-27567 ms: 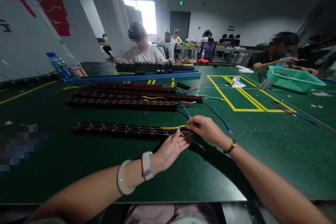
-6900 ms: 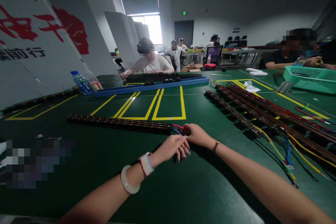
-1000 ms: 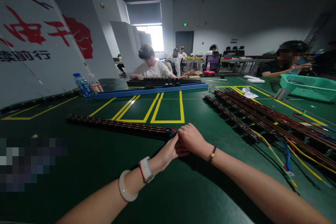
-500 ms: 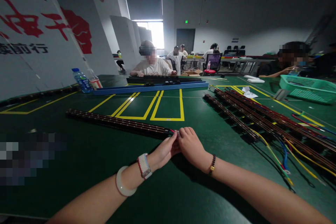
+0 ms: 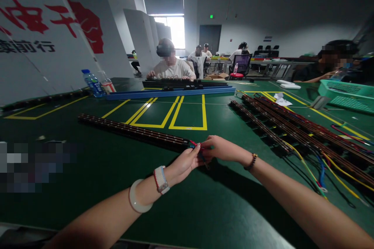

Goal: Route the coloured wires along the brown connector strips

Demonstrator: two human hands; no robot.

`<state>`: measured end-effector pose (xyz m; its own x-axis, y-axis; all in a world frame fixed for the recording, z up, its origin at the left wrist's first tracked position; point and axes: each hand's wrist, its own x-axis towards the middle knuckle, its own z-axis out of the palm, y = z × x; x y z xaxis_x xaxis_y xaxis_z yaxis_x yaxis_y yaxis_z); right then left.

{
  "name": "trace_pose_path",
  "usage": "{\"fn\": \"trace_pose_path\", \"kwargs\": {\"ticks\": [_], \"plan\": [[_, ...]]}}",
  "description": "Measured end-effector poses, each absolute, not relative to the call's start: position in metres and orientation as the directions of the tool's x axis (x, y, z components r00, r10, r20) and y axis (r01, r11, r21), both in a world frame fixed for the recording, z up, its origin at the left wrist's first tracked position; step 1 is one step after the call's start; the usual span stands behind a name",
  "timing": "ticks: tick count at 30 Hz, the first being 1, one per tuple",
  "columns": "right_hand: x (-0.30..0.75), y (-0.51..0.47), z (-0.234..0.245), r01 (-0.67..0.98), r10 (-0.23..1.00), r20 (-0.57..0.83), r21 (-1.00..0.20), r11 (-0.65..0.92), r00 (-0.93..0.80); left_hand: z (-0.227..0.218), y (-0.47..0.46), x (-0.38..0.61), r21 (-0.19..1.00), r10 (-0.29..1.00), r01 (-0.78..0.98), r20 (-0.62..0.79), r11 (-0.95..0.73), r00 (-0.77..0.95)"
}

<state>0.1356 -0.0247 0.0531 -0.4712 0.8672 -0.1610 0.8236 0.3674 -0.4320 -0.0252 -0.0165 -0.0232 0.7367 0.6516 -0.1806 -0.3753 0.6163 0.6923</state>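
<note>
The strip [image 5: 131, 130] lies aslant on the near part of the bench [image 5: 117, 210], its left end farther off and its right end close to both hands. From that right end come short red and blue wires [image 5: 193, 144]. The left hand [image 5: 184, 166] has its thumb and fingers clamped on the wires, just beside the strip's end. The right hand [image 5: 220, 148] meets it there, fingers bunched together against the same wires; I cannot tell how firmly they grip, since the tips are partly hidden. A dark lead [image 5: 207, 163] hangs below the fingers.

To the right, several more strips [image 5: 292, 124] lie side by side, with yellow leads [image 5: 339, 187] and a blue lead [image 5: 321, 173] at their near ends. Beyond the hands is yellow tape [image 5: 188, 128]; farther off, a blue rail [image 5: 172, 92] crosses the bench. Bottles [image 5: 93, 83] stand far left, a green basket [image 5: 347, 95] far right.
</note>
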Motion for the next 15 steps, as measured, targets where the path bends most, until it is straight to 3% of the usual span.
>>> {"fn": "trace_pose_path", "kwargs": {"ticks": [3,6,9,15], "plan": [[0.149,-0.013,0.046,0.72,0.821,-0.244,-0.643,0.261,-0.516,-0.019,-0.018,-0.027,0.71,0.656,-0.352,-0.204,0.61,0.727],[0.156,-0.007,0.035,0.652,0.817,-0.266,-0.74,0.167,-0.511,-0.016,-0.018,-0.028,0.721,0.66,-0.332,-0.227,0.608,0.716],[0.157,-0.007,0.033,0.682,0.826,-0.27,-0.71,0.176,-0.495,-0.016,-0.018,-0.028,0.726,0.653,-0.318,-0.234,0.61,0.72],[0.147,-0.017,0.051,0.76,0.827,-0.19,-0.54,0.363,-0.53,-0.023,-0.018,-0.024,0.77,0.681,-0.337,-0.166,0.541,0.714]]}}
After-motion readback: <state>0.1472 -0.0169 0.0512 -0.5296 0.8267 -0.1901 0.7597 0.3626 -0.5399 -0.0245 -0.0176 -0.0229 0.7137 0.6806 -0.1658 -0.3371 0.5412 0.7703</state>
